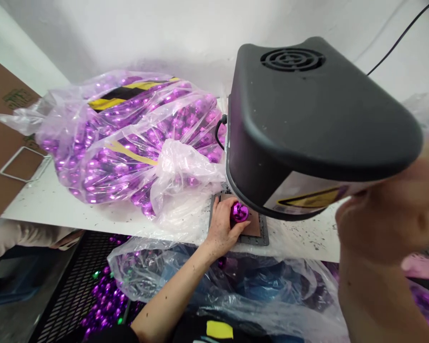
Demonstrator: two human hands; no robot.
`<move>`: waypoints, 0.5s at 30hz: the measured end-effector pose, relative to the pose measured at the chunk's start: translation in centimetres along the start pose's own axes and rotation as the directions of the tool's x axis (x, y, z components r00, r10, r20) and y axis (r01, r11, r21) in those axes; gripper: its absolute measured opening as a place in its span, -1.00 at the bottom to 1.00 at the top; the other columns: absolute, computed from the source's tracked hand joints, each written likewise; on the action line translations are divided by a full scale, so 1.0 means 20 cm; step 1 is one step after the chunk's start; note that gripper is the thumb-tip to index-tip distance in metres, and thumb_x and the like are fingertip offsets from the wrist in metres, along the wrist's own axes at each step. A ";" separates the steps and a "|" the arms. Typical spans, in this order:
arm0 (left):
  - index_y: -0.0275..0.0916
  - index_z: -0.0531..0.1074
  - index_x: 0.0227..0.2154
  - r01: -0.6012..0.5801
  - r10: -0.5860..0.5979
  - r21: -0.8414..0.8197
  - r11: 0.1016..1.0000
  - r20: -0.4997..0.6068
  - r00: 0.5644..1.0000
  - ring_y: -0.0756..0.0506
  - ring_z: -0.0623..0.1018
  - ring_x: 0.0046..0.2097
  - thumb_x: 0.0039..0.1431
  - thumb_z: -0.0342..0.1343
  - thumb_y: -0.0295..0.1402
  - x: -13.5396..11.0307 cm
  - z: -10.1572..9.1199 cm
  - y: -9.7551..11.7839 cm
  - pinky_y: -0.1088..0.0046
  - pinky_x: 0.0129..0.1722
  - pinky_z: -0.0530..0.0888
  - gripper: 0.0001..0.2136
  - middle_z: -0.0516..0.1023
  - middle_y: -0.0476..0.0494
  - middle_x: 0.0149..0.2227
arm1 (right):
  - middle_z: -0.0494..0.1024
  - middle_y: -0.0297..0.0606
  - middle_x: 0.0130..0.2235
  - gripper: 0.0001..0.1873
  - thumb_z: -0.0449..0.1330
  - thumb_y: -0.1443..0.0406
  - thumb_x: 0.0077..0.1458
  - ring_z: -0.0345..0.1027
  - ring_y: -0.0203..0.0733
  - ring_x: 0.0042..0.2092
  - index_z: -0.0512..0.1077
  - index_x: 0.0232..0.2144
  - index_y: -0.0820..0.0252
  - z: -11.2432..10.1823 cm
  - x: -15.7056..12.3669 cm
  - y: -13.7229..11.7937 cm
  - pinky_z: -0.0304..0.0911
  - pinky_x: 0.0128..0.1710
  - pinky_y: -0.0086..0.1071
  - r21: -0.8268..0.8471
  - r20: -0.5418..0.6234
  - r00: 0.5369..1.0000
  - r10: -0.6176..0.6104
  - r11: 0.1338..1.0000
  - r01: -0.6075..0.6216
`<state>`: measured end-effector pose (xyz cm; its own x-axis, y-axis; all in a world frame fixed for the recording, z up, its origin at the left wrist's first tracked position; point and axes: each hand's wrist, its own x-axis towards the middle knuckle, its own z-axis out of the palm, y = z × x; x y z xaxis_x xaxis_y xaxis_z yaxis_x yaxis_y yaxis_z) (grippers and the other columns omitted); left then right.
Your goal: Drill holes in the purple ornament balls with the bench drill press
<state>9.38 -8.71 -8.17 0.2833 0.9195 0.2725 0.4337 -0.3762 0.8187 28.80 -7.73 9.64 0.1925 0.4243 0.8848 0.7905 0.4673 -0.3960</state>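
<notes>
My left hand (pixel 223 225) grips a shiny purple ball (pixel 239 211) and holds it on the brown pad of a dark base plate (pixel 256 234), under the overhanging head of a black machine (pixel 307 124). My right hand (pixel 389 209) is raised close to the camera at the right, blurred, beside the machine's head; whether it grasps anything cannot be made out.
A large clear plastic bag (pixel 128 143) full of purple balls lies on the white table (pixel 50 202) left of the machine. More plastic bags (pixel 214 281) and purple balls in a black mesh crate (pixel 93 295) sit below the table edge. A cardboard box (pixel 3 128) stands at far left.
</notes>
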 end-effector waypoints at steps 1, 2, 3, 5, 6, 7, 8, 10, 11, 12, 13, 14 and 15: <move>-0.16 0.29 0.15 -0.017 0.017 -0.007 1.000 0.000 1.000 -0.26 0.48 0.17 0.25 0.18 -0.33 -0.03 -0.02 0.02 -0.16 0.37 0.15 -0.58 0.51 -0.25 0.10 | 0.22 -0.36 -0.48 -0.66 -0.01 0.21 0.34 0.08 -0.47 -0.42 0.37 -0.43 0.25 0.04 0.06 0.01 -0.04 -0.40 -0.36 0.016 0.016 0.999 0.033 0.999 -0.033; -0.16 0.26 0.19 -0.036 0.036 -0.002 0.999 0.014 0.999 -0.25 0.46 0.20 0.26 0.16 -0.36 -0.07 -0.05 0.05 -0.14 0.38 0.15 -0.55 0.48 -0.26 0.13 | 0.15 -0.38 -0.49 -0.60 0.00 0.15 0.35 0.02 -0.49 -0.42 0.30 -0.48 0.27 0.07 0.10 0.02 -0.09 -0.39 -0.36 0.047 0.034 0.998 0.060 0.997 -0.062; -0.15 0.22 0.23 -0.052 0.052 0.014 0.999 0.045 0.998 -0.24 0.44 0.23 0.27 0.14 -0.39 -0.11 -0.09 0.09 -0.13 0.39 0.14 -0.52 0.46 -0.27 0.16 | 0.09 -0.40 -0.50 -0.54 0.00 0.09 0.34 -0.05 -0.51 -0.42 0.24 -0.51 0.28 0.10 0.13 0.03 -0.12 -0.38 -0.36 0.069 0.047 0.995 0.089 0.993 -0.092; -0.10 0.16 0.31 -0.073 0.061 0.067 0.995 0.161 0.985 -0.24 0.37 0.30 0.27 0.11 -0.43 -0.20 -0.18 0.16 -0.14 0.41 0.09 -0.44 0.38 -0.28 0.24 | -0.01 -0.43 -0.51 -0.45 -0.03 -0.04 0.31 -0.12 -0.53 -0.43 0.14 -0.54 0.27 0.14 0.16 0.05 -0.16 -0.37 -0.32 0.123 0.065 0.991 0.118 0.984 -0.126; -0.08 0.12 0.34 -0.079 0.057 0.088 0.993 0.227 0.972 -0.26 0.33 0.33 0.27 0.14 -0.40 -0.22 -0.23 0.18 -0.15 0.42 0.07 -0.39 0.35 -0.29 0.27 | -0.01 -0.45 -0.51 -0.42 -0.06 -0.08 0.30 -0.13 -0.55 -0.43 0.13 -0.54 0.27 0.15 0.16 0.06 -0.16 -0.36 -0.31 0.139 0.065 0.990 0.126 0.981 -0.134; -0.06 0.08 0.38 -0.079 0.048 0.097 0.992 0.286 0.957 -0.28 0.30 0.35 0.26 0.18 -0.35 -0.24 -0.27 0.20 -0.14 0.42 0.08 -0.34 0.31 -0.29 0.31 | 0.00 -0.45 -0.51 -0.41 -0.08 -0.10 0.29 -0.11 -0.56 -0.44 0.12 -0.53 0.27 0.15 0.15 0.07 -0.15 -0.35 -0.29 0.152 0.063 0.990 0.129 0.979 -0.137; -0.05 0.06 0.39 -0.075 0.041 0.094 0.993 0.324 0.945 -0.29 0.27 0.37 0.25 0.21 -0.28 -0.23 -0.32 0.20 -0.11 0.42 0.12 -0.29 0.28 -0.29 0.33 | 0.02 -0.46 -0.51 -0.40 -0.10 -0.11 0.28 -0.10 -0.56 -0.44 0.13 -0.53 0.26 0.15 0.15 0.07 -0.14 -0.35 -0.28 0.166 0.061 0.991 0.123 0.977 -0.131; -0.06 0.14 0.36 -0.049 0.023 0.086 0.995 0.281 0.959 -0.29 0.29 0.36 0.26 0.20 -0.19 -0.16 -0.39 0.15 -0.02 0.37 0.25 -0.35 0.31 -0.26 0.33 | 0.03 -0.47 -0.51 -0.41 -0.09 -0.10 0.28 -0.09 -0.57 -0.45 0.14 -0.52 0.26 0.15 0.14 0.07 -0.13 -0.34 -0.29 0.174 0.054 0.991 0.119 0.977 -0.126; -0.08 0.24 0.31 -0.016 -0.004 0.102 0.995 0.195 0.981 -0.28 0.33 0.34 0.30 0.14 -0.20 -0.09 -0.42 0.10 0.02 0.34 0.31 -0.47 0.36 -0.24 0.30 | 0.02 -0.48 -0.52 -0.43 -0.07 -0.08 0.29 -0.09 -0.57 -0.45 0.16 -0.52 0.27 0.15 0.14 0.06 -0.12 -0.34 -0.30 0.168 0.045 0.991 0.129 0.977 -0.134; -0.12 0.34 0.22 0.031 -0.042 0.135 0.990 0.078 0.996 -0.28 0.37 0.31 0.34 0.07 -0.25 -0.02 -0.44 0.04 0.02 0.32 0.32 -0.59 0.42 -0.24 0.25 | 0.02 -0.48 -0.53 -0.46 -0.03 -0.04 0.29 -0.09 -0.58 -0.45 0.17 -0.52 0.27 0.15 0.14 0.06 -0.12 -0.34 -0.31 0.163 0.038 0.989 0.143 0.976 -0.147; -0.17 0.40 0.15 0.098 -0.089 0.190 0.977 -0.056 0.994 -0.31 0.39 0.29 0.35 0.03 -0.30 0.06 -0.45 -0.02 -0.04 0.32 0.30 -0.65 0.48 -0.27 0.18 | 0.02 -0.48 -0.54 -0.50 0.01 0.01 0.29 -0.08 -0.58 -0.45 0.18 -0.52 0.28 0.15 0.15 0.05 -0.12 -0.35 -0.33 0.158 0.035 0.986 0.162 0.973 -0.166; -0.22 0.44 0.10 0.165 -0.131 0.248 0.955 -0.147 0.980 -0.35 0.38 0.29 0.33 0.02 -0.35 0.14 -0.46 -0.09 -0.10 0.32 0.26 -0.67 0.51 -0.30 0.14 | 0.03 -0.48 -0.54 -0.53 0.05 0.06 0.30 -0.06 -0.58 -0.46 0.19 -0.52 0.28 0.15 0.15 0.04 -0.12 -0.36 -0.34 0.154 0.035 0.983 0.180 0.971 -0.183; -0.24 0.46 0.06 0.196 -0.148 0.283 0.939 -0.182 0.972 -0.38 0.38 0.29 0.30 0.05 -0.37 0.21 -0.46 -0.14 -0.15 0.33 0.21 -0.69 0.53 -0.32 0.10 | 0.05 -0.47 -0.54 -0.56 0.07 0.11 0.30 -0.05 -0.58 -0.46 0.19 -0.53 0.28 0.15 0.16 0.03 -0.12 -0.37 -0.36 0.152 0.037 0.981 0.189 0.970 -0.192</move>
<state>1.47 -2.64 -4.65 0.0556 0.9703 0.2354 0.7050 -0.2051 0.6789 28.18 -3.73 11.43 0.3166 0.5330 0.7847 0.6412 0.4893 -0.5911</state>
